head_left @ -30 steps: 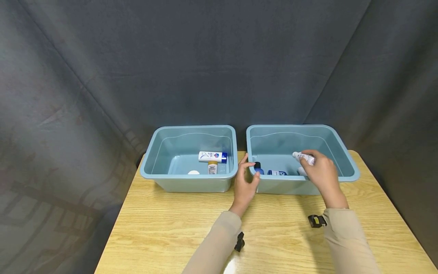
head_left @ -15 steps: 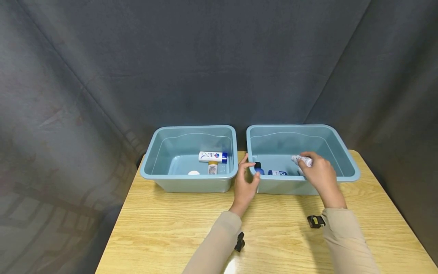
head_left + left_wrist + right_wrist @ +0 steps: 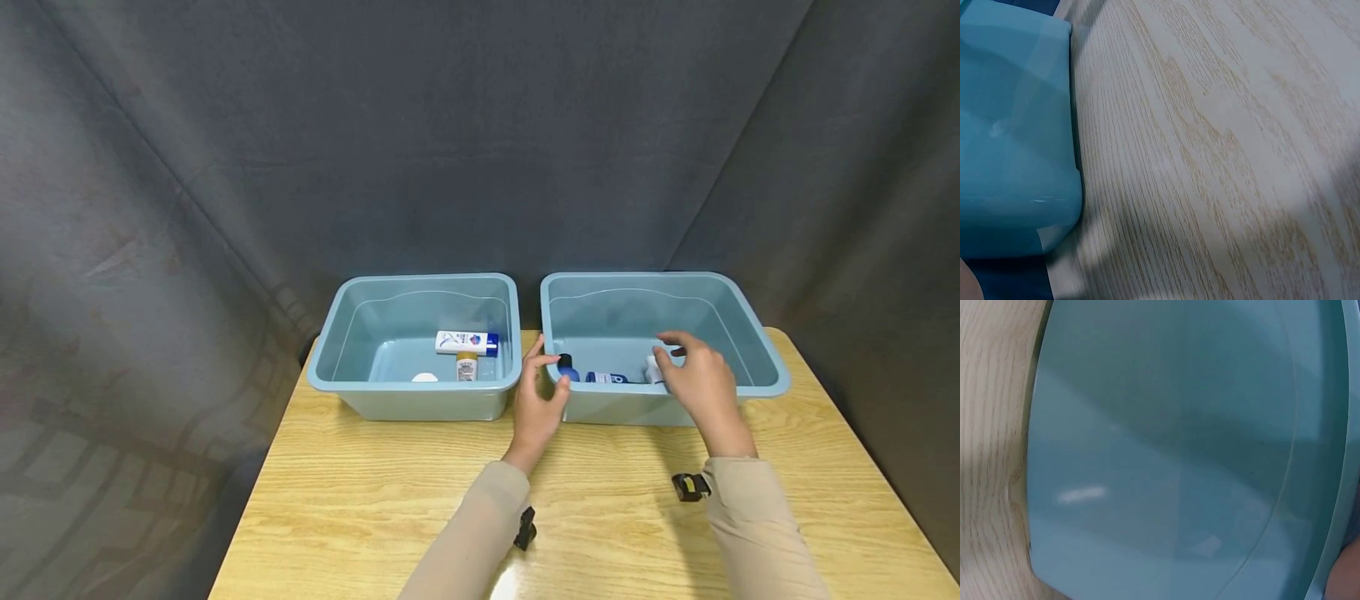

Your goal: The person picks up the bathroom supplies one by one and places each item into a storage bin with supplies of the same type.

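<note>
My right hand (image 3: 703, 379) is over the front of the right blue bin (image 3: 637, 282), thumb and fingers apart with nothing between them. A white bottle (image 3: 654, 369) lies in that bin just beside its thumb, partly hidden by the hand and the front wall. My left hand (image 3: 536, 408) grips the bin's front left corner, fingers and thumb curved about the rim. Close inside that corner are a blue bottle with a black cap (image 3: 566, 367) and a dark blue container with a white label (image 3: 606, 377). In the right wrist view, the bin's outer wall (image 3: 1179, 444) fills most of the frame.
To the left stands a second blue bin (image 3: 420, 387) holding a white tube with a blue cap (image 3: 465, 342), a small yellow-capped bottle (image 3: 467, 367) and a white round thing (image 3: 424, 377). Both bins sit on a wooden table (image 3: 360, 500), backed by a grey curtain (image 3: 450, 150).
The right hand lowered the white bottle into the right bin and let go of it; its fingers have spread apart. The left hand has stayed at the bin's corner.
</note>
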`<move>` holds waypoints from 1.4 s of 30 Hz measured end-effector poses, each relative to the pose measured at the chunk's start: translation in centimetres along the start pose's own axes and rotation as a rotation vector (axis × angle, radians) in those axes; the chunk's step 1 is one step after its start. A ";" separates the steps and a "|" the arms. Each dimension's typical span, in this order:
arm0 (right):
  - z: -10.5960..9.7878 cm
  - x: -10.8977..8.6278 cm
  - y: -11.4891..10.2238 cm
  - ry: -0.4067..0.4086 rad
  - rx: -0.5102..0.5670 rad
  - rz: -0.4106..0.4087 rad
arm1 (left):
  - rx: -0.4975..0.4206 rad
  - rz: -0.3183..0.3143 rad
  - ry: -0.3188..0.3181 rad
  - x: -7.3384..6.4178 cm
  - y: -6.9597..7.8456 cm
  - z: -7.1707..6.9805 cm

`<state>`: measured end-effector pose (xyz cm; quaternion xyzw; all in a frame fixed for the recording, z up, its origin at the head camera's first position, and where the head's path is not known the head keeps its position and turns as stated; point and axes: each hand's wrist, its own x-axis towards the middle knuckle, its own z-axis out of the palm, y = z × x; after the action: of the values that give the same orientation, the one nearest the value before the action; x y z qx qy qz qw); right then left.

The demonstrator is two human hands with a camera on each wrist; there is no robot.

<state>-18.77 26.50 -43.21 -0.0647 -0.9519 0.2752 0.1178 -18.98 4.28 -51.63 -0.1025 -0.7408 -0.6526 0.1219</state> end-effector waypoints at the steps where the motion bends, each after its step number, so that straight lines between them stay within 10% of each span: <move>1: 0.0 -0.1 0.0 0.009 0.002 0.001 | 0.002 0.002 0.000 0.0 0.0 0.0; 42: 1.4 -5.6 -1.7 0.454 0.156 -0.169 | 0.161 -0.101 -0.046 -1.1 2.4 -0.1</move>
<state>-13.80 23.30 -44.54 -0.0358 -0.8791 0.3153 0.3556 -17.16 4.46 -49.73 -0.0697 -0.7975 -0.5939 0.0797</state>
